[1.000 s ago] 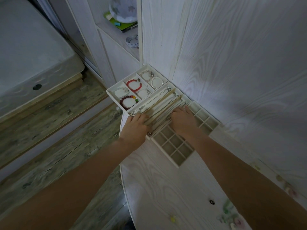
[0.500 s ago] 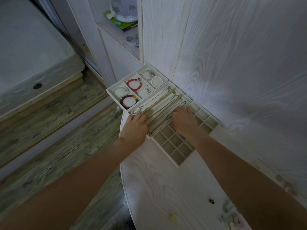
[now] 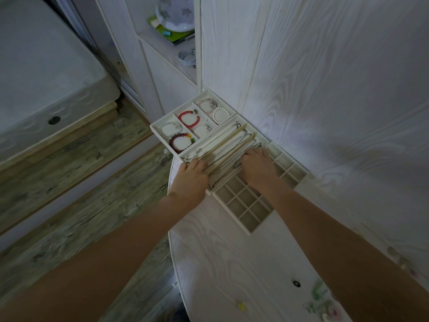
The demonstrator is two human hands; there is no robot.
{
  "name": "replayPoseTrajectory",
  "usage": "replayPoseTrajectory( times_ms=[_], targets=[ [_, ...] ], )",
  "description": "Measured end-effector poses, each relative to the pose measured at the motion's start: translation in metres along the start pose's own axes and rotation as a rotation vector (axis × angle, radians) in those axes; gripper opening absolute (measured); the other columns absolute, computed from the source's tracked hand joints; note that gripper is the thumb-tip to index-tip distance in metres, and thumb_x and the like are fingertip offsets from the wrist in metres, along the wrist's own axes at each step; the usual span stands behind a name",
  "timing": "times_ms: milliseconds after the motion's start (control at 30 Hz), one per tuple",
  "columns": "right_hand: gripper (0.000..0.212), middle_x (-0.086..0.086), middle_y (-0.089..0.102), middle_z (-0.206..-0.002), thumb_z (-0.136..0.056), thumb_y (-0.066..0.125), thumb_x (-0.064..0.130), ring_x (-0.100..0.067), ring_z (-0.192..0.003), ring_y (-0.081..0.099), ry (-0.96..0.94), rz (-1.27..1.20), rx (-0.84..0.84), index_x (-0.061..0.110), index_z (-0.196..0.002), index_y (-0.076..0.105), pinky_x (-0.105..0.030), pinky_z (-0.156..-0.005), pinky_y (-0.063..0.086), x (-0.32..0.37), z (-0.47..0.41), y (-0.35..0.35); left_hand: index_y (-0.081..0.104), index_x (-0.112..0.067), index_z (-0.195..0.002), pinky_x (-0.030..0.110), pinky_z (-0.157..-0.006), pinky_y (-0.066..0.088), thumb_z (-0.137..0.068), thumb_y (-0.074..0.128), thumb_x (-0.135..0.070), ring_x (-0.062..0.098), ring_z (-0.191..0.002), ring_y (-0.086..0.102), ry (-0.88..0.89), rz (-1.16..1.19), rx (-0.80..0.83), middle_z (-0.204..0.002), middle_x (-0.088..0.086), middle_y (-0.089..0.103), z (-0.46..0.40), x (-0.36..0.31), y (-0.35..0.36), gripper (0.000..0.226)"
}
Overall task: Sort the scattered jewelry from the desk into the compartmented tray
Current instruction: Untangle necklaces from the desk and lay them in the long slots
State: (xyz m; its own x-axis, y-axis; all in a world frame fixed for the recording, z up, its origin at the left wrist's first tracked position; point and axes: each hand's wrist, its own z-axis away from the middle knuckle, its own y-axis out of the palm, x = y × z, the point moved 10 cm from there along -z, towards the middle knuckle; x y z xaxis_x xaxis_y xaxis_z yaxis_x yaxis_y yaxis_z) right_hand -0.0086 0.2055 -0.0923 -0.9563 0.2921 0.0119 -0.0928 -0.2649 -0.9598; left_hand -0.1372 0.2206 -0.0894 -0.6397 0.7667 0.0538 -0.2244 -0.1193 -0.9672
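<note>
the tray is set at the desk corner, against the wall. both hands are laid on its long necklace slots: the left hand with fingers straight and pressed together at the near ends, the right hand with fingers loosely bent over the chains; whether a chain is pinched cannot be told. bracelets are already placed in the far section. chains may be tangled or dragged out if a hand is lifted carelessly. no legible writing is found.
</note>
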Motion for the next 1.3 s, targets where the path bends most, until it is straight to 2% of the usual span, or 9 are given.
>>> replayPoseTrajectory(
  times_ms=[167, 433, 600, 767, 1100, 1300],
  targets=[
    [0.054, -0.009, 0.038, -0.146, -0.086, 0.047, -0.002, -0.022, -0.138, 0.029, -0.055, -0.042, -0.047, 0.006, -0.139, 0.040, -0.039, -0.118, 0.009, -0.005, -0.013, 0.000, 0.062, -0.025, -0.119, 0.036, -0.103, 0.026, -0.088, 0.048, -0.014, 0.023, -0.130, 0.026, 0.036, -0.075, 0.010, -0.143, 0.003, 0.030, -0.002, -0.001, 0.001, 0.036],
    [0.052, -0.005, 0.042, -0.142, -0.086, 0.047, 0.002, -0.019, -0.134, 0.034, -0.054, 0.012, -0.047, 0.008, -0.138, 0.043, -0.040, -0.114, 0.016, -0.018, -0.025, 0.006, 0.061, -0.026, -0.121, 0.039, -0.104, 0.026, -0.091, 0.044, -0.017, 0.025, -0.132, 0.024, 0.078, -0.151, 0.031, -0.143, 0.005, 0.030, -0.005, -0.001, 0.003, 0.035],
    [0.061, -0.006, 0.022, -0.155, -0.090, 0.046, 0.006, -0.019, -0.144, 0.017, -0.044, 0.023, 0.001, 0.008, -0.147, 0.024, -0.049, -0.117, 0.010, -0.027, -0.025, 0.009, 0.062, -0.027, -0.119, 0.038, -0.103, 0.027, -0.091, 0.043, -0.014, 0.024, -0.133, 0.025, 0.118, -0.152, 0.036, -0.146, 0.005, 0.027, -0.006, -0.003, 0.000, 0.036],
    [0.063, -0.004, 0.011, -0.159, -0.093, 0.042, 0.005, -0.017, -0.146, 0.010, -0.047, 0.032, 0.052, 0.011, -0.150, 0.015, -0.049, -0.118, 0.005, -0.031, -0.025, 0.013, 0.065, -0.024, -0.115, 0.038, -0.104, 0.027, -0.090, 0.044, -0.013, 0.023, -0.132, 0.026, 0.100, -0.135, 0.047, -0.144, 0.003, 0.031, -0.006, -0.001, -0.001, 0.034],
    [0.065, -0.003, 0.006, -0.159, -0.093, 0.038, 0.003, -0.016, -0.146, 0.005, -0.023, 0.026, 0.086, 0.011, -0.151, 0.009, -0.048, -0.118, 0.006, -0.033, -0.027, 0.017, 0.067, -0.022, -0.108, 0.037, -0.104, 0.027, -0.088, 0.047, -0.012, 0.022, -0.129, 0.028, 0.086, -0.123, 0.054, -0.141, 0.003, 0.034, -0.009, -0.002, -0.003, 0.030],
    [0.068, -0.004, 0.003, -0.159, -0.093, 0.039, 0.000, -0.015, -0.146, 0.004, -0.009, -0.015, 0.055, 0.010, -0.151, 0.007, -0.044, -0.119, 0.005, -0.034, -0.024, 0.014, 0.067, -0.025, -0.112, 0.037, -0.105, 0.027, -0.087, 0.048, -0.012, 0.022, -0.129, 0.028, 0.081, -0.098, 0.035, -0.142, 0.003, 0.033, -0.009, -0.002, -0.003, 0.034]
  ],
)
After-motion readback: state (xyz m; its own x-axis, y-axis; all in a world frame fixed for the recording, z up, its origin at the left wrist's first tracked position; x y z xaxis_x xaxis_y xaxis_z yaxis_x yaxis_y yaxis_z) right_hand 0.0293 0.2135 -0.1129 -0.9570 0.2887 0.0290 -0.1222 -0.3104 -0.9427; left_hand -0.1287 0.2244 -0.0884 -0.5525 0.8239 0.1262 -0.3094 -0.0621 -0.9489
